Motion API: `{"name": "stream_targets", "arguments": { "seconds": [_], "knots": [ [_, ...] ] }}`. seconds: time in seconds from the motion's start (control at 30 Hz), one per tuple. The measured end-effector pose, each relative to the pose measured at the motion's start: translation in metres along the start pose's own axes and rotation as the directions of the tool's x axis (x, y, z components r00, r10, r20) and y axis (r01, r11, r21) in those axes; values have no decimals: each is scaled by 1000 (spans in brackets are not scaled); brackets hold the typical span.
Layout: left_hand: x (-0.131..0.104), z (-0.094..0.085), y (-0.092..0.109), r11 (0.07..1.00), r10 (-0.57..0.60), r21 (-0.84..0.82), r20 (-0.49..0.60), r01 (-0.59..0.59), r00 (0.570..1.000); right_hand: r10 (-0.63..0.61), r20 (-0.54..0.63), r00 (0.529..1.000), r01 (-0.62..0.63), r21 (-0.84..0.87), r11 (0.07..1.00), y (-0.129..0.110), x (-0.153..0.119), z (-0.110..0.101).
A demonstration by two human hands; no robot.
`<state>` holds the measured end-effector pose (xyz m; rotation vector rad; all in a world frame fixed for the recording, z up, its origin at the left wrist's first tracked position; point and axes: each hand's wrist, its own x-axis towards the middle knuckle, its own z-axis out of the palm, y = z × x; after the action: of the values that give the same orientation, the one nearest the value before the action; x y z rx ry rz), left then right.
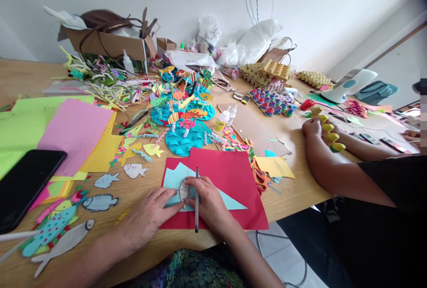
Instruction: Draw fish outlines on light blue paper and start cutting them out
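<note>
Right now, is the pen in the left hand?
No, the right hand has the pen, while the left hand touches the light-blue paper.

Left hand [150,212] and right hand [209,199] are down on pale blue paper [230,200] around a little fish shape [183,191], pen [196,208] tucked in the right, red sheet [227,168] underneath.

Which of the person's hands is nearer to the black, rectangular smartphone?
Left. The left hand lies right of the smartphone, beyond several cut-out paper fish; the right hand is farther right, over the red paper sheet.
</note>
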<state>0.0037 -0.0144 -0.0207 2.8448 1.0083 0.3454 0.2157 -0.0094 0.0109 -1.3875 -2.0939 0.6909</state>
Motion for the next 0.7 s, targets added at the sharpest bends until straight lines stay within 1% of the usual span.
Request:
{"name": "stream_targets", "arguments": {
  "seconds": [0.13,0.23,0.33,0.43,0.53,0.6,0.7],
  "knots": [
    [1,-3,4,1000,-18,23,-4,18,1000,-10,-3,1000,10,-7,1000,3,-1,2],
    [3,-11,5,1000,10,3,-15,-10,1000,-26,-9,1000,26,-14,1000,4,-1,3],
    [6,-23,-3,993,35,-107,-56,-40,998,-23,-4,1000,23,-14,1000,4,-1,3],
    [9,-36,-17,979,7,-201,-129,-33,992,-12,10,1000,12,-22,1000,3,0,2],
    [9,-42,-21,981,18,-191,-114,-40,993,-9,20,1000,10,-35,999,2,0,1],
    [9,-41,-15,986,47,-158,-73,-58,996,-13,23,1000,14,-41,999,2,0,1],
    [8,-35,-1,992,87,-96,-3,-87,996,-24,18,1000,25,-44,999,3,0,2]
  ]
}}
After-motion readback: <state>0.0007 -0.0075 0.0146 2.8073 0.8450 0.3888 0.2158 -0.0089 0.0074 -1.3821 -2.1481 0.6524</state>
